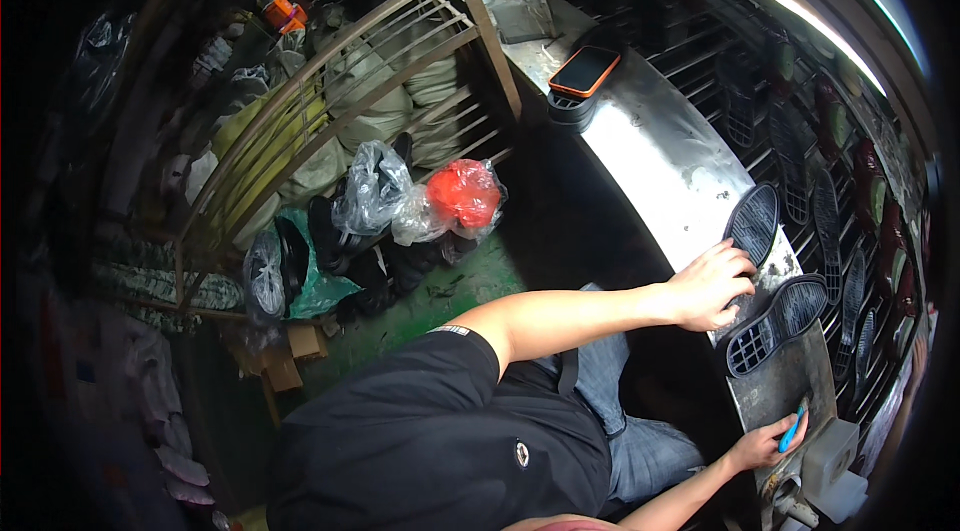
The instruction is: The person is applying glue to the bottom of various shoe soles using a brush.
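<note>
My left hand (712, 286) is over the lower end of a black shoe sole (755, 218), its fingers bent onto the sole's edge. Right beside it, closer to my right hand, lies a second black sole (775, 326) with a grid-patterned heel and a ribbed forepart. My right hand (762, 444) is closed round a small brush with a blue handle (791, 430). Its tip is low over the dark, stained end of the bench and is hard to make out.
The long metal bench (660, 156) carries an orange-edged phone (585, 71) on stacked dark soles. Beyond it, a rack (825, 221) holds several soles. A whitish container (830, 456) stands by my right hand. Bagged items (465, 196) and a slatted frame (330, 121) are at left.
</note>
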Demonstrator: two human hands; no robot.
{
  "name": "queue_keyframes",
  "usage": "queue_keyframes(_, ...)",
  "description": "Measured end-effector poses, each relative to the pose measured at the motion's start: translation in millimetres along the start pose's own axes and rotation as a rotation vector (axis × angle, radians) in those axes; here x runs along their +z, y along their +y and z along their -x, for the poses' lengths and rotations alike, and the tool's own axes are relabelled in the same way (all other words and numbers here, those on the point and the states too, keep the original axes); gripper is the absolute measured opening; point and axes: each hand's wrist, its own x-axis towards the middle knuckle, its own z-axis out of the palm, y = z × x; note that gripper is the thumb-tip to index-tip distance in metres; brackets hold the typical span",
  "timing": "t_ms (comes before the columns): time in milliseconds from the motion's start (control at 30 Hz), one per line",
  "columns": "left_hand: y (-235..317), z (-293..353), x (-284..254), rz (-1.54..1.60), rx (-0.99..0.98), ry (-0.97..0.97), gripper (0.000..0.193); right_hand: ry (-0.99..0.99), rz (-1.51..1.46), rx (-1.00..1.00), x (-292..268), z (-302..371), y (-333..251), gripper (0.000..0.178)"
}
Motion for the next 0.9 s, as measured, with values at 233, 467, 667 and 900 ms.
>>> queue_keyframes(233, -7.7, 4.4, -2.6, -0.027, 0.017, 0.010, 0.039, 0.012, -0.027, -0.007, 9.0, 0.3, -7.0, 0.030)
queue_keyframes(467, 0.0, 0.8, 0.3, -0.028, -0.003, -0.003, 0.039, 0.023, 0.014, -0.021, -1.9, 0.4, -4.4, 0.030)
queue_keyframes(667, 2.7, 0.7, -3.4, 0.011, -0.007, 0.009, 0.036, -0.002, 0.026, -0.023, 0.5, 2.0, 2.3, 0.030)
queue_keyframes(900, -1.9, -0.6, 8.2, 0.012, 0.015, 0.053, 0.036, 0.060, -0.002, -0.068, 1.5, -2.4, 6.2, 0.027)
